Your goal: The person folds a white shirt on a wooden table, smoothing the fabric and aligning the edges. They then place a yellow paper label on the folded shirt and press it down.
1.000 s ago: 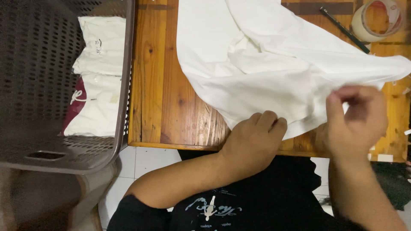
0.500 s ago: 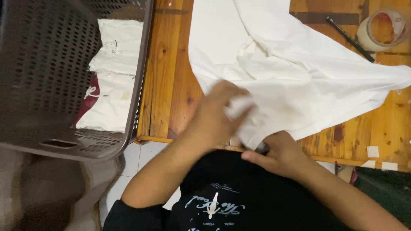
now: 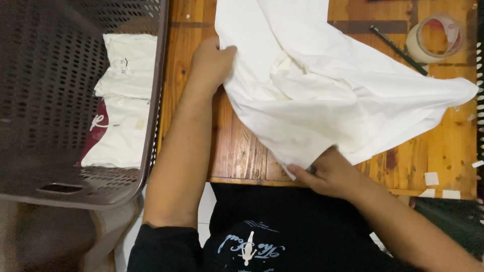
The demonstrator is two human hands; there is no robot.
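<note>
A large white cloth point(image 3: 322, 85) lies rumpled across a wooden table point(image 3: 242, 151). My left hand point(image 3: 212, 60) grips the cloth's left edge near the table's far side. Down at the table's near edge, my right hand point(image 3: 327, 174) pinches the cloth's lower corner, partly tucked under the fabric.
A brown perforated laundry basket point(image 3: 75, 186) stands left of the table and holds folded white garments point(image 3: 126, 100) and something dark red. A roll of tape point(image 3: 433, 38) and a dark pencil point(image 3: 398, 43) lie at the table's far right. Small white paper scraps point(image 3: 433, 179) sit near the front right edge.
My left hand has slid from the cloth's near corner up to its far left edge. My right hand stays at the near corner, holding it.
</note>
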